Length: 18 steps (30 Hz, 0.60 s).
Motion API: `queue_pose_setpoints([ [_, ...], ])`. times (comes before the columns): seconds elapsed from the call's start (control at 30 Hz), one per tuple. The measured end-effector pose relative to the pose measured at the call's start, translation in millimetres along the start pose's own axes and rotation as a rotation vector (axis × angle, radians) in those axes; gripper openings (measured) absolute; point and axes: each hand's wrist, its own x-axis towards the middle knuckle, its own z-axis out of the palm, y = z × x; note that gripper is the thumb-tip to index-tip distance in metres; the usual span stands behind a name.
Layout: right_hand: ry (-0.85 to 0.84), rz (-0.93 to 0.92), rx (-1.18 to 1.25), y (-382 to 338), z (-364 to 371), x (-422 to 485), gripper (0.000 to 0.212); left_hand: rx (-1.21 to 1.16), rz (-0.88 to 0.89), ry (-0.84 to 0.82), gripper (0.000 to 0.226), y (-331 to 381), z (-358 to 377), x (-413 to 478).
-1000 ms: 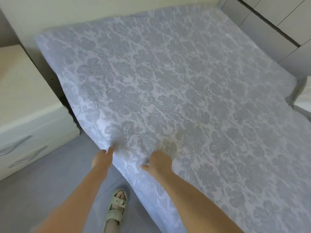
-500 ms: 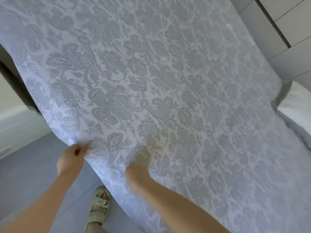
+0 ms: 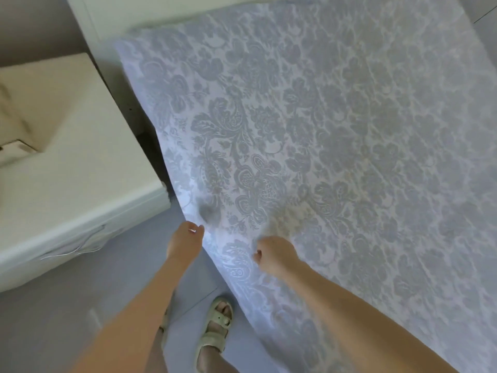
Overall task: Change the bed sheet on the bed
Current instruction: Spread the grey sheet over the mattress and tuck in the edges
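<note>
Sheet-spreading step: left hand [image 3: 185,242] pinching and right hand [image 3: 274,254] clutching the near edge of the patterned bed sheet [image 3: 336,130], which lies draped over the bed beside the nightstand [image 3: 80,157]; the next move probably calls for pulling it taut and square.

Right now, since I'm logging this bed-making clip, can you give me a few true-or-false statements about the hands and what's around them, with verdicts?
1. The left hand and the right hand both grip the sheet close to its near edge. True.
2. The sheet is plain white. False: it has a grey-blue floral pattern.
3. A pale cabinet stands to the left of the sheet. True.
4. The person is barefoot. False: they wear a pale sandal.
</note>
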Motion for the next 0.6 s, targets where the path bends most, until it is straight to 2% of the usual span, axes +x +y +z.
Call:
queue_pose_setpoints([
  [0.1,0.205,-0.084,0.023,-20,-34,29,0.022,-0.08,-0.028,0.025,0.018,13,-24,17],
  [0.17,0.373,-0.199,-0.081,-36,-54,52,0.01,-0.24,-0.07,0.006,0.014,21,-39,27],
  [0.2,0.401,-0.261,-0.155,-46,-65,63,0.014,-0.326,-0.087,0.003,0.015,25,-47,32],
  [0.3,0.431,-0.419,-0.358,-74,-98,96,0.029,-0.503,-0.104,0.007,0.02,36,-63,47],
  [0.37,0.456,-0.591,-0.451,-93,-119,119,0.027,-0.63,-0.138,-0.003,0.026,42,-66,59],
  [0.47,0.439,-0.82,-0.6,-120,-144,152,0.016,-0.832,-0.207,-0.011,0.024,54,-60,81],
  [0.53,0.437,-0.959,-0.711,-134,-155,174,0.005,-0.852,-0.25,-0.003,0.021,61,-57,94],
  [0.6,0.431,-1.075,-0.769,-145,-163,198,0.015,-0.756,-0.225,0.021,0.023,65,-52,104],
])
